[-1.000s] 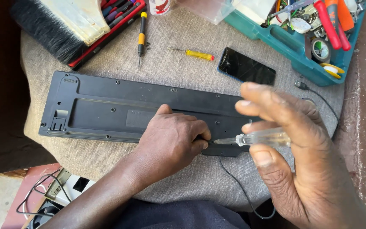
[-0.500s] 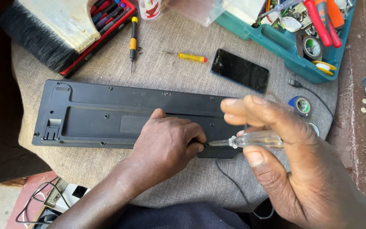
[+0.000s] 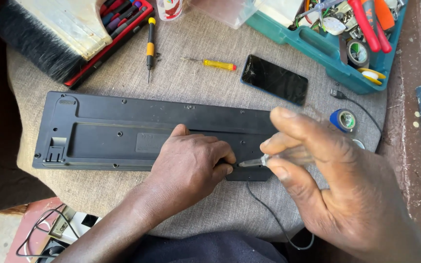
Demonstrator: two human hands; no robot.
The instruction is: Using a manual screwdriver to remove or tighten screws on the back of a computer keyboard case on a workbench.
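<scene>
The right hand (image 3: pixel 347 195) is closest to us. Its fingers are curled around a small screwdriver (image 3: pixel 278 158) with a see-through handle, and it holds the tool almost flat, tip pointing left. The left hand (image 3: pixel 188 168) sits just beside it, resting on the keyboard (image 3: pixel 103 134). This hand is half closed, and its fingertips pinch in right where the screwdriver tip lands. I cannot tell if a tiny screw is between those fingers.

The keyboard is black and lies upside down on a grey cloth (image 3: pixel 196 83) that covers the table. The two hands meet at its near edge, toward the right end. A thin black wire (image 3: pixel 269 214) runs from under there toward us.

It looks like a screw in the back of the keyboard is being worked on now. The next move likely needs the tip to stay in the screw head, with the left hand keeping the keyboard from sliding.

Farther away lie a phone (image 3: pixel 275 79) with a dark screen, a little yellow screwdriver (image 3: pixel 213 63) and a black and yellow screwdriver (image 3: pixel 150 46). A roll of blue tape (image 3: pixel 343 120) sits to the right. At the far edge are a big brush (image 3: pixel 49 34), a red case of tools (image 3: pixel 118 27) and a green tool box (image 3: pixel 327 48).
</scene>
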